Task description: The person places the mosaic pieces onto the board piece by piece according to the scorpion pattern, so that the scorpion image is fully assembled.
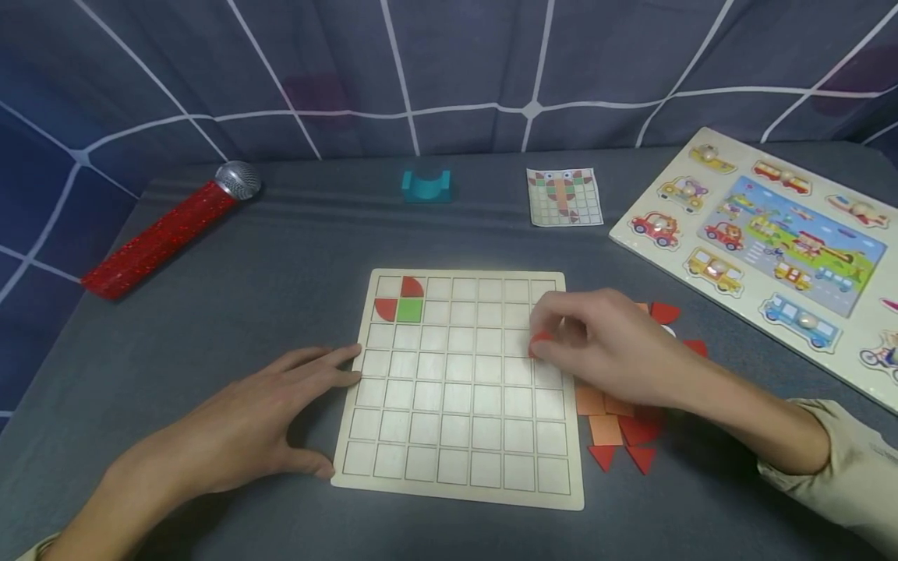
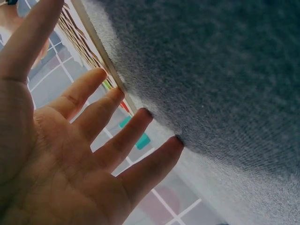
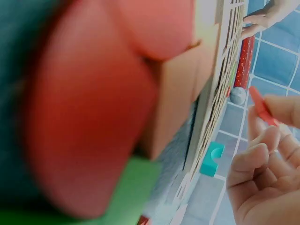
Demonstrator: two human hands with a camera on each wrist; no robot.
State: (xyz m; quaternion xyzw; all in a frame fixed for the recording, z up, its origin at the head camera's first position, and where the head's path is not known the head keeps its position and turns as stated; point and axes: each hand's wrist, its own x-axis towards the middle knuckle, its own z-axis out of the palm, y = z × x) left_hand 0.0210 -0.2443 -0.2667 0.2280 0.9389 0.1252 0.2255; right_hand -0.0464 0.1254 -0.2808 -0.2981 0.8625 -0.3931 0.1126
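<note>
On the gray tabletop [image 1: 281, 257] are laid a microphone [image 1: 168, 234], upper left; a teal block [image 1: 426, 192] and card [image 1: 566, 212], upper centre; a gridded board [image 1: 459, 396], centre; loose pieces [image 1: 606, 430], right of centre; a vehicle puzzle [image 1: 754, 287], upper right.

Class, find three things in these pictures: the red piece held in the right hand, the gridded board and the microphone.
Red piece [image 3: 260, 107]: right wrist view, its visible middle.
Gridded board [image 1: 457, 397]: head view, a bare square.
Microphone [image 1: 166, 236]: head view, its red handle.
</note>
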